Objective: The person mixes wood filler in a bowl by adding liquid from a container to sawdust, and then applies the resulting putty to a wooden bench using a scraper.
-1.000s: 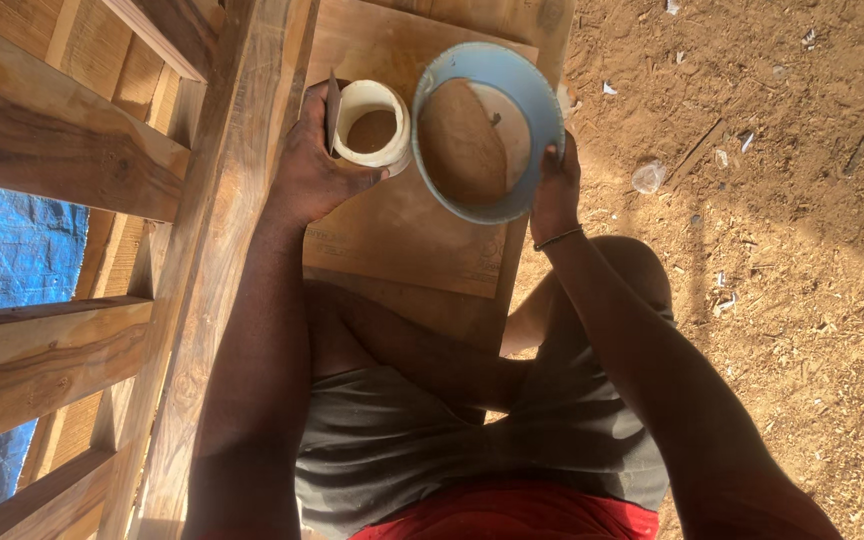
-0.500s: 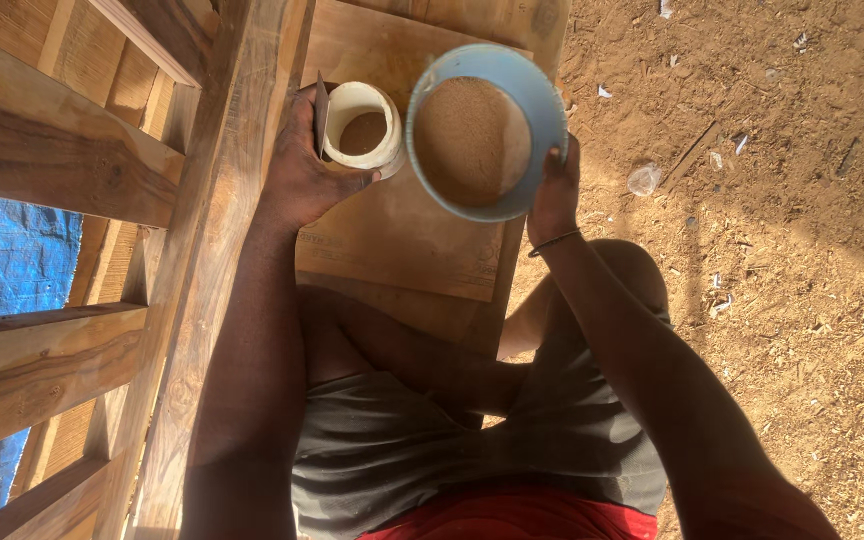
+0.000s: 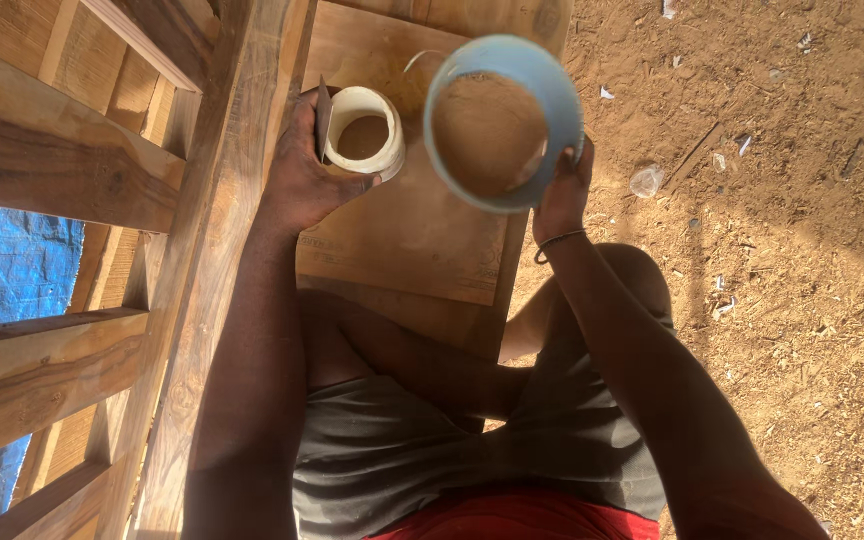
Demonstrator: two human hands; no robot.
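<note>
My left hand [image 3: 307, 175] grips a small white round tub [image 3: 364, 133] filled with brown paste, with a thin dark blade-like piece pinched against its left side. My right hand [image 3: 562, 190] holds a larger pale blue round container [image 3: 504, 122] by its lower right rim, tilted so its brown-coated inside faces me. Both are held above a flat wooden board [image 3: 407, 235] in front of my knees, the tub just left of the blue container.
A wooden frame of beams and slats [image 3: 102, 190] rises on the left, with blue tarpaulin [image 3: 7, 260] behind it. Bare earth strewn with sawdust and scraps [image 3: 782, 220] lies to the right. My bent legs in grey shorts [image 3: 422, 450] fill the bottom.
The blue container has shifted slightly left, closer to the white tub. My left hand keeps the tub in about the same place.
</note>
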